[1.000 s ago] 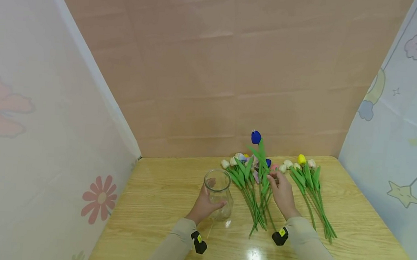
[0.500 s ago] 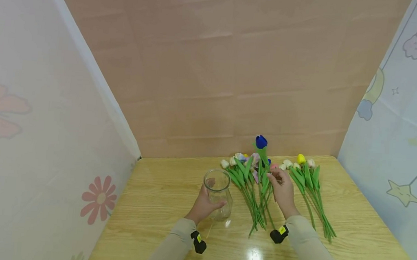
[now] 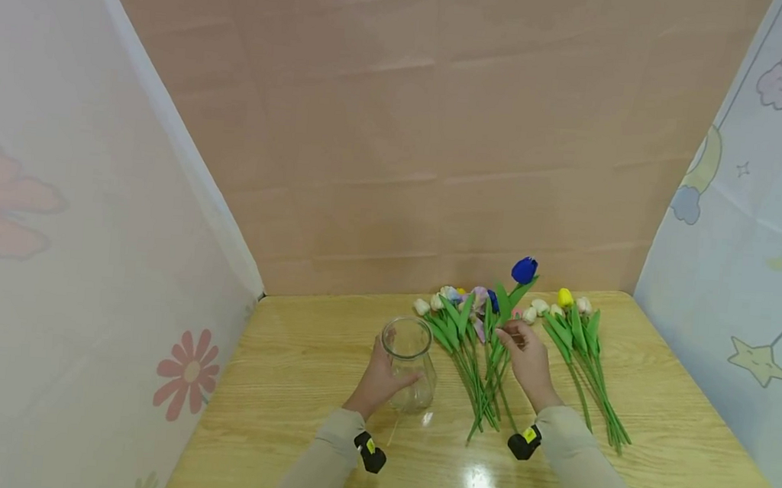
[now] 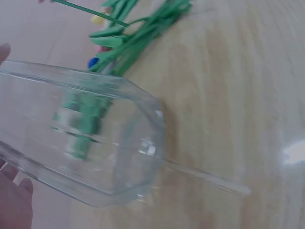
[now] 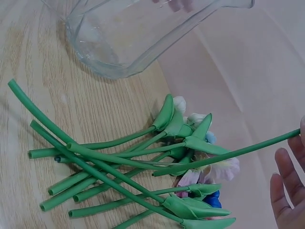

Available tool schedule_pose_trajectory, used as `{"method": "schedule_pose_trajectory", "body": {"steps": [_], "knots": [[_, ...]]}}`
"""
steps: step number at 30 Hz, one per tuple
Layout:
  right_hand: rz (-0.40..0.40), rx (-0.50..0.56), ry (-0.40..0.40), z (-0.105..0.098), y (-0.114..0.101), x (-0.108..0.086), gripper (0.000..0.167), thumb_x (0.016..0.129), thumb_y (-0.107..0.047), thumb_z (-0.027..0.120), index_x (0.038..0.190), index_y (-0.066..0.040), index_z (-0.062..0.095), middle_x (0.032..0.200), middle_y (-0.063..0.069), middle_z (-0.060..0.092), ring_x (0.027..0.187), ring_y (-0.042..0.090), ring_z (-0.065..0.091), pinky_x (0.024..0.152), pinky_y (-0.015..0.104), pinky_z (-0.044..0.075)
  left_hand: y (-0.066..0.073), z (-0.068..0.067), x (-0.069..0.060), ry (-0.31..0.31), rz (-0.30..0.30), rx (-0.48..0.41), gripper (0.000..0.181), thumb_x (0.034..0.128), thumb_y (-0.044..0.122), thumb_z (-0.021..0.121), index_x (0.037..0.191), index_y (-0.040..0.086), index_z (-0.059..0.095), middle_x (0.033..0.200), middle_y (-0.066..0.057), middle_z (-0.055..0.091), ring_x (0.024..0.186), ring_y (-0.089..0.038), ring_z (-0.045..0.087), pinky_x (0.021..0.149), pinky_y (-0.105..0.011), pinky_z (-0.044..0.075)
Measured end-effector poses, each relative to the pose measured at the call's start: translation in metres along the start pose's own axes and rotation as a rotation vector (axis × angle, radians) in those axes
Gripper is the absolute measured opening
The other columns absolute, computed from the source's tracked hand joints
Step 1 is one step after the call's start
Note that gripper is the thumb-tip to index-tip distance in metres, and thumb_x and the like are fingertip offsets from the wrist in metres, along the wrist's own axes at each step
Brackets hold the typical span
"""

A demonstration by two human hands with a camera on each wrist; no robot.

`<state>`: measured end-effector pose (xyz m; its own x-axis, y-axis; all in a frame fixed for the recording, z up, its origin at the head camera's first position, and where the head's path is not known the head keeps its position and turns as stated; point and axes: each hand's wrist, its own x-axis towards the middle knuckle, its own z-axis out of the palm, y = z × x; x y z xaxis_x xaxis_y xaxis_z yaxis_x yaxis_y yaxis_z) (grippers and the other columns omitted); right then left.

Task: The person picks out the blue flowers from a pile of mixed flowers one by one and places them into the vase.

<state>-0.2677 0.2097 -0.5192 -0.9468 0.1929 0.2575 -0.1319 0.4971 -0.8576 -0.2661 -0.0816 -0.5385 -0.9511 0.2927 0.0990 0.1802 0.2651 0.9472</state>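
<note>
My left hand [image 3: 378,381] grips a clear glass vase [image 3: 418,393] from its left side, with the thumb across the front. In the left wrist view, the vase [image 4: 143,119] appears see-through and tilted by the camera angle, part of the hand [image 4: 16,202] at the edge. My right hand [image 3: 529,362] pinches the stem of a blue artificial tulip [image 3: 524,270], its bloom standing above the other flowers. The right wrist view shows that green stem [image 5: 238,151] running from the fingertips, its lower end free over the pile of flowers [image 5: 119,167].
A bunch of artificial tulips [image 3: 470,373], mostly white and lilac, lies between the hands. Another bunch [image 3: 594,375] with a yellow bloom [image 3: 565,297] lies further right. A thin pale stick [image 4: 209,179] shows near the vase base. Fabric walls surround the wooden table [image 3: 299,359].
The blue tulip's bloom has swung to the right as its stem turned between the right fingers. The right hand stays nearly in place. The left hand keeps hold of the vase.
</note>
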Motion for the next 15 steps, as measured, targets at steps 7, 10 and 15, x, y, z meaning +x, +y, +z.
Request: {"method": "schedule_pose_trajectory", "body": {"steps": [7, 10, 15], "knots": [[-0.027, -0.009, -0.045, 0.001, -0.004, -0.004, 0.031, 0.098, -0.038, 0.055, 0.111, -0.011, 0.062, 0.107, 0.015, 0.066, 0.093, 0.025, 0.058, 0.077, 0.036, 0.048, 0.031, -0.011, 0.002, 0.118, 0.138, 0.151, 0.106, 0.0788, 0.039, 0.079, 0.154, 0.031, 0.005, 0.158, -0.007, 0.012, 0.146, -0.036, 0.015, 0.109, -0.064, 0.028], [-0.037, -0.011, -0.054, 0.002, -0.007, -0.007, 0.032, 0.098, -0.039, 0.055, 0.112, -0.011, 0.063, 0.107, 0.014, 0.066, 0.094, 0.026, 0.059, 0.077, 0.036, 0.049, 0.042, -0.013, 0.003, 0.126, 0.205, 0.211, 0.105, 0.0790, 0.040, 0.079, 0.154, 0.032, 0.005, 0.158, -0.005, 0.012, 0.146, -0.032, 0.016, 0.109, -0.062, 0.029], [-0.070, 0.002, -0.053, 0.003, -0.015, -0.010, 0.030, 0.098, -0.037, 0.056, 0.110, -0.011, 0.063, 0.105, 0.009, 0.067, 0.092, 0.025, 0.060, 0.076, 0.034, 0.050, 0.067, -0.009, 0.002, 0.150, 0.375, 0.332, 0.090, 0.0811, 0.026, 0.078, 0.151, 0.014, 0.023, 0.155, -0.011, 0.021, 0.142, -0.029, 0.024, 0.109, -0.056, 0.034]]}}
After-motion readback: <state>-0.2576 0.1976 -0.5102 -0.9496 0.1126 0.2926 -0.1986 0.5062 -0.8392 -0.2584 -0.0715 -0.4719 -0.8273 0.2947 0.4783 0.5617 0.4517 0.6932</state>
